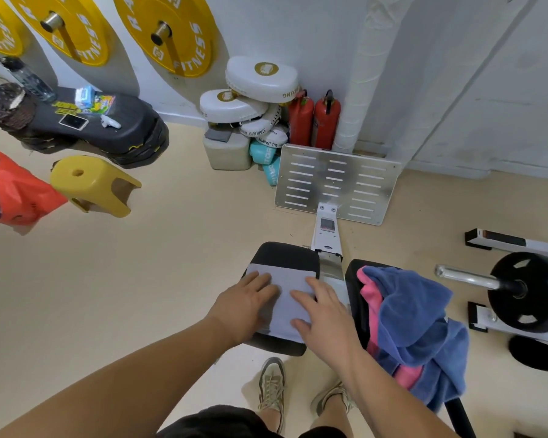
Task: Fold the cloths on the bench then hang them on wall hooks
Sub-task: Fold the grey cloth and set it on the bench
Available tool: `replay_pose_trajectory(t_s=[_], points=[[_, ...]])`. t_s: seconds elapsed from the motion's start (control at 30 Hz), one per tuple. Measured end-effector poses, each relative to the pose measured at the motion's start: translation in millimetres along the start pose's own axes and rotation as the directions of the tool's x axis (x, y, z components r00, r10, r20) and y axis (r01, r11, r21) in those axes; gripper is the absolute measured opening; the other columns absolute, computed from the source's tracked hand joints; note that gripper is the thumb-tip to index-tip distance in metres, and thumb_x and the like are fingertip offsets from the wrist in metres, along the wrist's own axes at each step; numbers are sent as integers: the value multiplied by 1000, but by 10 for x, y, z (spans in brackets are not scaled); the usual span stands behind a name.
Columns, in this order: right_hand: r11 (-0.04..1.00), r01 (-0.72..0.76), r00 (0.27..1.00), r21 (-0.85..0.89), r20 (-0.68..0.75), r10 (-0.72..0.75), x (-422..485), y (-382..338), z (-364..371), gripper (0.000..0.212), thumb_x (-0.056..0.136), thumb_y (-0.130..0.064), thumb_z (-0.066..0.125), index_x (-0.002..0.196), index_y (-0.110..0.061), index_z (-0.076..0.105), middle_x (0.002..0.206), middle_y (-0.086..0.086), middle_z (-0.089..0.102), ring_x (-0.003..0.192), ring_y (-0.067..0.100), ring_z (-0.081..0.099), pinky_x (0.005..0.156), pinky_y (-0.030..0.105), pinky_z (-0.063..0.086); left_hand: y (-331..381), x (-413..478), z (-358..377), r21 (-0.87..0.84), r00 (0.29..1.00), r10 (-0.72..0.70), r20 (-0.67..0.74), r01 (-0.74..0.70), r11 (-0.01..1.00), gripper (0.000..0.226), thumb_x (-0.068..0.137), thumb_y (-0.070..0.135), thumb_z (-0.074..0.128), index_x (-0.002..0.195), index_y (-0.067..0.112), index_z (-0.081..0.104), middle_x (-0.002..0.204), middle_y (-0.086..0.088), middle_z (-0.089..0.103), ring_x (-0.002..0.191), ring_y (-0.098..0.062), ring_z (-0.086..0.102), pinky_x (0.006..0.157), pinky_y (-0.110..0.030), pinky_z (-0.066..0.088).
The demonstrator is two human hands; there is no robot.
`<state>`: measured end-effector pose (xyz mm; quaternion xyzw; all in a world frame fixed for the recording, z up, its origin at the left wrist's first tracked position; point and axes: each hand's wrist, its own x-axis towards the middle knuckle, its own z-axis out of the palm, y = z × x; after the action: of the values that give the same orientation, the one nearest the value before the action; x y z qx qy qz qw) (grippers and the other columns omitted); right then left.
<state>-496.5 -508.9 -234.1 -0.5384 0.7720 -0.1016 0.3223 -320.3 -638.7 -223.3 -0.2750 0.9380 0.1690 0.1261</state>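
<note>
Head view, grey cloth: lower middle of the frame, flat on the black bench pad.
Left hand: fingers straight, pressing the cloth flat.
Right hand: same, holding the fold down.
Blue cloth, pink cloth: heaped lower right, probably still unfolded.

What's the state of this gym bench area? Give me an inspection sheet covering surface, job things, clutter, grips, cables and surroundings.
Surface: black bench pad; second pad to its right, mostly covered.
Job's things: grey cloth lies flat on the bench pad; blue cloth and pink cloth heaped unfolded on the second pad.
Clutter: yellow stool and orange bag on the floor.
Grips: left hand and right hand lie flat, pressing the grey cloth.
Cables: nothing seen.
Surroundings: yellow weight plates on the wall, red fire extinguishers, barbell at right; no wall hooks seen.
</note>
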Motion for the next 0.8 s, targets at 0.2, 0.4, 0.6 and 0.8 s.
replay_pose_trajectory(t_s=[0.2,0.4,0.6,0.8], points=[[999,-42,999,-1,-4,42,-45,0,58,61,99,-49,58,153,-42,33,170,-14,11,155,15,18,120,41,34,119,43,-22,31,992,-104,68,103,994,69,94,24,66,152,30,30,162,3,25,150,-23,23,103,-39,53],[993,-90,995,79,-42,93,-209,-59,-134,55,102,-45,54,154,-34,38,166,-8,28,149,15,33,120,36,37,245,57,-125,164,993,-71,97,54,985,72,82,31,78,145,20,46,157,-7,35,145,-31,34,114,-41,42],[943,-84,924,322,-329,195,-798,179,-439,17,97,-23,63,112,-24,72,107,-11,70,101,4,63,94,20,50,1034,225,-223,-138,995,75,-59,-83,987,42,86,25,66,127,18,65,143,-5,57,127,-27,59,99,-39,55],[807,-146,770,572,-446,456,-1496,764,-678,22,93,-12,68,95,-34,68,93,-16,68,85,1,64,79,25,52,2124,471,-286,-635,983,-152,107,185,750,34,84,33,72,113,19,61,104,3,70,96,-17,65,81,-31,51]])
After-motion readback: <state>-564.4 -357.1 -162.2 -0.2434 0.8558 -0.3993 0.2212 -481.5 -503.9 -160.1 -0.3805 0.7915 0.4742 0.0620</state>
